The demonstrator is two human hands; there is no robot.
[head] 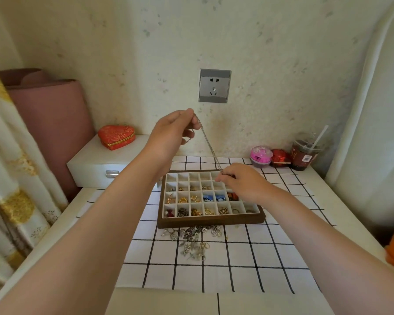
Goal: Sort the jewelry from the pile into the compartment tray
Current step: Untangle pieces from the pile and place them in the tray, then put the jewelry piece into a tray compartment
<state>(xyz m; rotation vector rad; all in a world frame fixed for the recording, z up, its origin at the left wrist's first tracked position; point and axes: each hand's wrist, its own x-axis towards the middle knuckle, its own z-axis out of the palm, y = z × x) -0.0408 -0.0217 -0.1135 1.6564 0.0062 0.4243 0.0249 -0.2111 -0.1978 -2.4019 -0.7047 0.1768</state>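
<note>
Checked cloth [237,269], tray [209,220] centred, chain [208,143] stretched aloft

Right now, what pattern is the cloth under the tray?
The cloth is white with a black grid; best in head view.

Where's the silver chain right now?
Head view, centre: the chain runs through the air from the raised left hand, below the socket, down to the right hand over the back rows of the tray.
</note>
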